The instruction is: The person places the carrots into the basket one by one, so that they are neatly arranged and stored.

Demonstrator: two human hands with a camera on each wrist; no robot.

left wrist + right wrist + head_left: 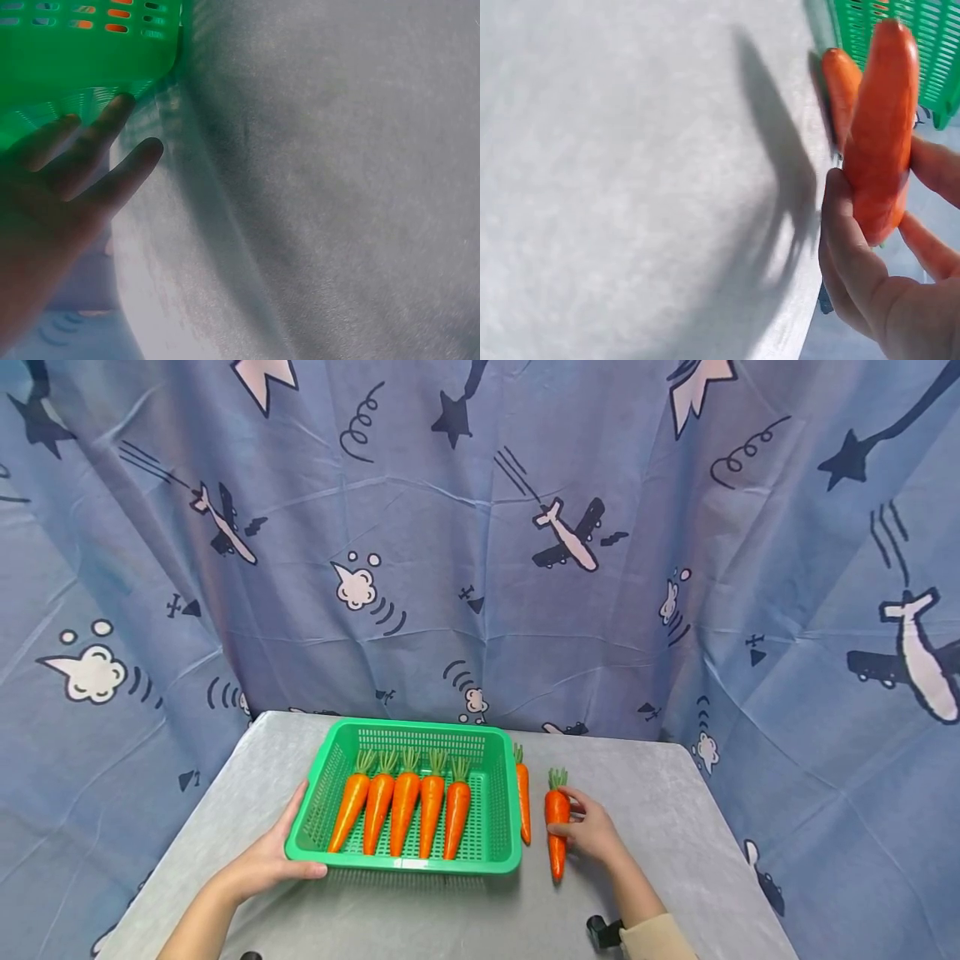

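A green plastic basket (408, 863) stands on the table with several orange carrots (405, 802) side by side in it, their green tops toward the back. At its front left corner is my left hand (266, 858), the thumb along the front rim and the fingers at the left side. The left wrist view shows spread fingers (112, 180) at the basket's lower edge. My right hand (596, 831) grips one carrot (881, 135) between thumb and fingers, tip toward me, its shadow apart from it. Another carrot (523, 802) lies close against the basket's right side.
The grey cloth-covered table (675, 827) extends to both sides of the basket. A blue patterned curtain (450, 568) hangs behind and around it. A black strap mount (600, 933) sits at my right wrist, beside a cream sleeve (658, 939).
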